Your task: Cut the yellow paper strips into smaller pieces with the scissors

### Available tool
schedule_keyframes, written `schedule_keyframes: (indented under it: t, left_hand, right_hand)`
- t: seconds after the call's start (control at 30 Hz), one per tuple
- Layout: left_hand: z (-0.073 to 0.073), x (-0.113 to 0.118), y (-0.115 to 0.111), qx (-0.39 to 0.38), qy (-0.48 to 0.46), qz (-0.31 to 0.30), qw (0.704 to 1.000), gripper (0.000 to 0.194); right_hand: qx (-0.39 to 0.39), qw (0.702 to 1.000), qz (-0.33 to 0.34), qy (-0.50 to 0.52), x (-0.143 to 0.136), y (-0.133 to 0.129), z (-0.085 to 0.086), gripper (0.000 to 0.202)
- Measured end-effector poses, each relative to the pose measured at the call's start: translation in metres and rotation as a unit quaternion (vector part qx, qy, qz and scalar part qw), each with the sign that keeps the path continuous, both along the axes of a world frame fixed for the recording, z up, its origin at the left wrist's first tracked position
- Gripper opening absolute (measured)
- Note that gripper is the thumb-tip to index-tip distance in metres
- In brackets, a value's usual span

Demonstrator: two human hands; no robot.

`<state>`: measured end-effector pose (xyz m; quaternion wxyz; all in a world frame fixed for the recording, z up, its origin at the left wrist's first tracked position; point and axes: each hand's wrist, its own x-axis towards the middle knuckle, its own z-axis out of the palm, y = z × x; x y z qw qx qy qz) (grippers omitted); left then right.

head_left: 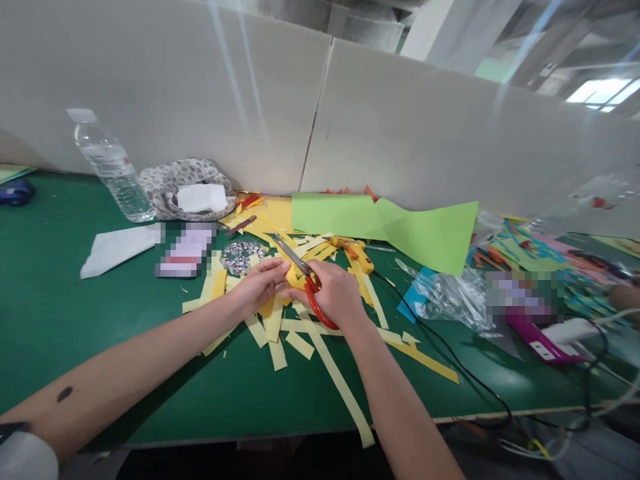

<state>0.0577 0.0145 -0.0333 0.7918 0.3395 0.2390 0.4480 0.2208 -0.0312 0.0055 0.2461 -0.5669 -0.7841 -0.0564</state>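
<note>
My right hand (336, 293) is wrapped round red-handled scissors (314, 300), their blades pointing up and to the left. Close beside it, my left hand (263, 285) pinches a small piece of yellow paper (296, 275), partly hidden by the fingers and the scissors. Loose pale yellow paper strips (330, 367) lie under and around both hands, one hanging over the table's front edge. A yellow glue gun (356, 252) rests just beyond my right hand. Past my left hand is a clear dish of googly eyes (242, 256).
A water bottle (113, 167), a patterned cloth bag (187, 177) and a blurred-out phone (186, 251) stand or lie to the left. Green paper (380, 223) leans along the partition. A black cord (450, 353), crumpled plastic (455, 300) and coloured scraps crowd the right.
</note>
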Motion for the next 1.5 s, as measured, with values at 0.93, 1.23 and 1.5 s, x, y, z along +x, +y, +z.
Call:
schedule_keyframes:
  t: [0.93,1.23,1.5]
  left_hand:
    - [0.0034,0.0021,-0.0001,-0.046,-0.011,0.039,0.998,0.015]
    - [0.0027,0.0024,0.0015,-0.045,-0.006,0.052,0.998,0.017]
    - [0.0049,0.0022,-0.0017,-0.031,-0.008,0.055,0.998,0.015]
  right_hand:
    - [0.017,0.995,-0.05,0.085,-0.0023,0.0024,-0.0025,0.036]
    - [-0.036,0.986,0.04,0.155,-0.0067,0.0003,-0.0013,0.022]
    - [0.022,0.997,-0.055,0.04,-0.002,0.0,0.0009,0.043]
